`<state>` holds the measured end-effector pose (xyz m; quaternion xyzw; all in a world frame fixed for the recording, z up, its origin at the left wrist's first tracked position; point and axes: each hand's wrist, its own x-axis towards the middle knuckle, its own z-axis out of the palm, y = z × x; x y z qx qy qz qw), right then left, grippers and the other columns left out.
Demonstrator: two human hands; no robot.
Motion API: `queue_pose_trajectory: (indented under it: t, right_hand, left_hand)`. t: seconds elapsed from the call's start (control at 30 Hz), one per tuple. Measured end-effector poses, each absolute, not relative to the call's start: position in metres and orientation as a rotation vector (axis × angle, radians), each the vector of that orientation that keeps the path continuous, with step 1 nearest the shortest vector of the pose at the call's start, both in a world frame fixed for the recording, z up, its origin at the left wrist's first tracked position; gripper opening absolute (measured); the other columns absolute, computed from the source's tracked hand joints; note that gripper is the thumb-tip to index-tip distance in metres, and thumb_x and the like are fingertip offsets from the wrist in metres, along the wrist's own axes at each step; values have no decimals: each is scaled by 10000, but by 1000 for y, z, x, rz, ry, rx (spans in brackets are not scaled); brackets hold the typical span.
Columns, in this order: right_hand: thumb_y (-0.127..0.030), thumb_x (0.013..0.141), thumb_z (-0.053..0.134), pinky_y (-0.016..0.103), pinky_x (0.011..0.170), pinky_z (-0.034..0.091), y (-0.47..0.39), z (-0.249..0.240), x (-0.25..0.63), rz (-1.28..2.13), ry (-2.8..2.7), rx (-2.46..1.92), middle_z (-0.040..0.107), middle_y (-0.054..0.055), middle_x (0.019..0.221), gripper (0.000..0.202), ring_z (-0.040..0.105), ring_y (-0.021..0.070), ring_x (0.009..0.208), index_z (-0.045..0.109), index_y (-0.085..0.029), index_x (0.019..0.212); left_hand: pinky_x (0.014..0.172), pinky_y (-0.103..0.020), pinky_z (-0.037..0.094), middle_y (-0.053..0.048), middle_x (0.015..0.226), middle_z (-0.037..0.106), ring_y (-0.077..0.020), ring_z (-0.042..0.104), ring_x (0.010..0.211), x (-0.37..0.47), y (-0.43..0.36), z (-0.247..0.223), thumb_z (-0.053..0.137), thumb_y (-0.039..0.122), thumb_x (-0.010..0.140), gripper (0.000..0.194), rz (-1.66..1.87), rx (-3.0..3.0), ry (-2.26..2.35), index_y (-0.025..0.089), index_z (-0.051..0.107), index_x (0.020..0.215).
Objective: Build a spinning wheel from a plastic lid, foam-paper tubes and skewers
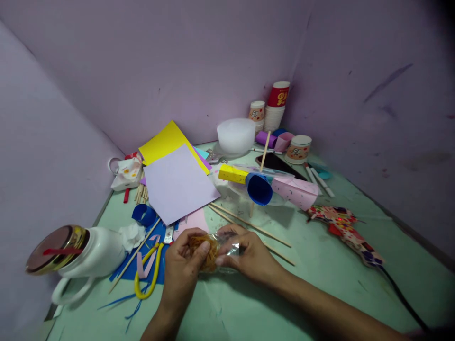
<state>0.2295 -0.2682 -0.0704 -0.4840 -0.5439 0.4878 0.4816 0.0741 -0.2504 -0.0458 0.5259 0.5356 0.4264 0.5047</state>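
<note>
Low in the middle of the head view, a clear plastic bag of yellow-brown rubber bands is between my hands. My left hand grips the bunched bands, its thumb pressed on top. My right hand pinches the shiny clear end of the bag. Beyond the right hand lie thin wooden sticks. Yellow-handled scissors rest left of my left hand on blue paper. Farther back stands a craft piece with a blue paper tube, a yellow tube, a pink tube and an upright stick.
A patterned glue gun with a black cord lies at right. Paper sheets and a white bowl are behind. Paper cups stand in the corner, near a dark phone. A white jug lies at left. Walls enclose the table.
</note>
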Motion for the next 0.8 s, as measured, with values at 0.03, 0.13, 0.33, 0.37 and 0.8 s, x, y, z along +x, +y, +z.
queue_pose_trajectory:
  t: [0.03, 0.13, 0.33, 0.37, 0.8]
  right_hand:
    - [-326, 593, 793, 340, 853, 449, -268, -69, 229, 1189, -1332, -1185, 637, 50, 979, 120, 609, 187, 912, 733, -230, 632]
    - [-356, 589, 791, 349, 861, 446, -268, -68, 229, 1216, -1323, -1172, 649, 50, 980, 141, 610, 194, 926, 733, -235, 630]
    - [-324, 594, 787, 350, 840, 450, -268, -70, 228, 1249, -1287, -1128, 664, 56, 948, 129, 621, 189, 876, 719, -214, 607]
    - [-297, 607, 777, 348, 842, 448, -268, -70, 229, 1249, -1301, -1119, 663, 61, 950, 111, 622, 188, 875, 715, -205, 608]
    - [-241, 631, 680, 353, 876, 386, -266, -55, 244, 1285, -1212, -1124, 607, 77, 968, 71, 548, 221, 996, 660, -178, 604]
  left_hand:
    - [628, -228, 473, -5, 746, 642, -146, 598, 684, 75, -251, -45, 689, 275, 654, 195, 1046, 1282, 1307, 180, 610, 804]
    - [649, -232, 483, -11, 758, 652, -154, 611, 704, 77, -253, -41, 677, 262, 660, 167, 1061, 1331, 1348, 182, 622, 795]
    - [642, -236, 493, -9, 733, 669, -157, 624, 682, 84, -262, -36, 666, 245, 650, 130, 1107, 1354, 1413, 196, 628, 765]
    - [649, -233, 493, -6, 737, 669, -153, 624, 687, 84, -262, -36, 661, 240, 656, 124, 1129, 1344, 1424, 200, 628, 769]
    - [633, -200, 486, 2, 788, 659, -124, 613, 702, 65, -245, -45, 681, 254, 675, 211, 1158, 1217, 1431, 186, 603, 859]
